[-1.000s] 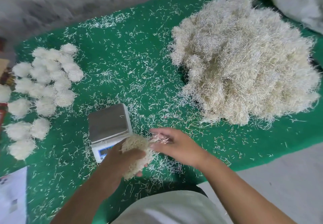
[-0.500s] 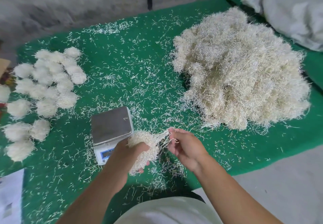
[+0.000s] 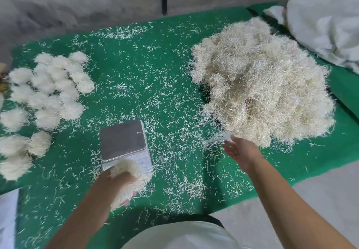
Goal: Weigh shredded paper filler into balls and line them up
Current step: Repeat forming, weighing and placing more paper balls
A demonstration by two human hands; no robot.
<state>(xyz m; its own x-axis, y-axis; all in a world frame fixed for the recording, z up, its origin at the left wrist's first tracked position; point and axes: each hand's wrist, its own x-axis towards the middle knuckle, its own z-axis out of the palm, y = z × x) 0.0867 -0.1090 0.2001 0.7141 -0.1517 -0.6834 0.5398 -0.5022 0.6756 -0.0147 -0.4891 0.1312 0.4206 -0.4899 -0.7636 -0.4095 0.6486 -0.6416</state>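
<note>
My left hand (image 3: 118, 180) grips a wad of pale shredded paper filler (image 3: 130, 182) just in front of the small scale (image 3: 123, 140), whose steel platter is bare. My right hand (image 3: 240, 149) is spread, palm up, at the near edge of the big filler heap (image 3: 262, 85). A few loose strands (image 3: 213, 142) fly off its fingertips. Finished filler balls (image 3: 52, 87) lie in rows at the left of the green mat (image 3: 147, 78).
Loose strands litter the whole mat. A white sack (image 3: 328, 21) lies at the back right. A grey wall runs along the far side. White paper (image 3: 7, 215) lies at the near left corner. Grey floor shows at the near right.
My right hand pulled strands off the wad, then swung right toward the heap and opened, tossing them. My left hand kept hold of the wad near the scale.
</note>
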